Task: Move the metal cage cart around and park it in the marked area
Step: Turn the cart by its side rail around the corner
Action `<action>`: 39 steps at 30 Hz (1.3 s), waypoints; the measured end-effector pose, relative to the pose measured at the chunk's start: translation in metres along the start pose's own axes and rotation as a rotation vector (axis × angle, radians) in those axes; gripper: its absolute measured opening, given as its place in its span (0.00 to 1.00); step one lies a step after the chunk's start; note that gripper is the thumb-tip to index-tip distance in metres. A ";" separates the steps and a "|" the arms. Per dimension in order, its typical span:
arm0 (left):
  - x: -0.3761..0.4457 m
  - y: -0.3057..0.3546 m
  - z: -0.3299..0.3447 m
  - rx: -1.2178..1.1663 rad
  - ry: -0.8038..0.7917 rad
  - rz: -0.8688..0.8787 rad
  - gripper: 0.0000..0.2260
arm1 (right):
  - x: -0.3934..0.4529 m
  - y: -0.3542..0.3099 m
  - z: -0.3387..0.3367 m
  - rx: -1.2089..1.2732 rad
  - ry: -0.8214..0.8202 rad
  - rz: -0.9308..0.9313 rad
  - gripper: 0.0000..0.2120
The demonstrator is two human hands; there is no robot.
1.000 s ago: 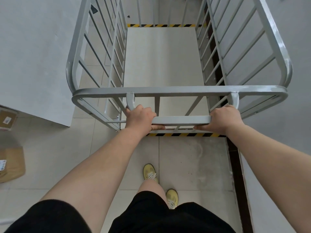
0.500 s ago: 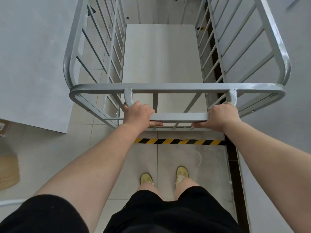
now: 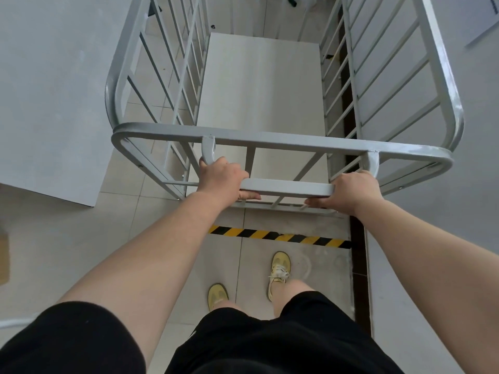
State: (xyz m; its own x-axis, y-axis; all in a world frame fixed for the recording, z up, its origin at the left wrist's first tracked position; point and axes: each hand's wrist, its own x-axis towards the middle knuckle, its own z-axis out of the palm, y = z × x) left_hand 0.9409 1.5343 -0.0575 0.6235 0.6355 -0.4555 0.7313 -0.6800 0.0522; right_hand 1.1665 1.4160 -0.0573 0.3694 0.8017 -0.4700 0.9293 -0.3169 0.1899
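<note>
While both hands (image 3: 221,176) clasp flat handle (image 3: 287,188), grey barred cart (image 3: 283,143)

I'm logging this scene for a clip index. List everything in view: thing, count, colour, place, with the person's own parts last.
metal cage cart: one, grey, centre, platform bare
handle bar: one, grey, cart's near end
hazard tape: one strip, yellow and black, on floor between cart and feet
cardboard box: one, brown, left edge, cut off
shoes: two, pale yellow, on tiled floor
shorts: black, bottom
left hand: closed on the handle bar's left end
right hand: closed on its right end
</note>
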 end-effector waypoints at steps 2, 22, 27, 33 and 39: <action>0.002 0.001 0.000 -0.011 0.003 -0.002 0.28 | 0.002 0.002 -0.001 -0.009 -0.004 0.007 0.39; -0.056 -0.076 0.014 -0.239 0.199 0.072 0.27 | -0.011 -0.054 -0.031 0.180 0.155 -0.183 0.33; -0.076 -0.129 0.021 -0.243 0.288 -0.097 0.25 | -0.001 -0.149 -0.061 0.237 0.223 -0.191 0.37; -0.049 -0.160 0.007 -0.220 0.363 -0.247 0.28 | 0.016 -0.201 -0.054 0.392 -0.093 -0.012 0.27; -0.024 -0.159 0.010 -0.229 0.245 -0.279 0.28 | 0.016 -0.194 -0.047 0.367 -0.068 0.028 0.21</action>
State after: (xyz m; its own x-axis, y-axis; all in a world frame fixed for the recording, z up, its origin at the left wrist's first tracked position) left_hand 0.8074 1.6238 -0.0639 0.4200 0.8704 -0.2569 0.9065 -0.3887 0.1649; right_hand 0.9921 1.5141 -0.0606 0.3823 0.7587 -0.5274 0.8535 -0.5086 -0.1130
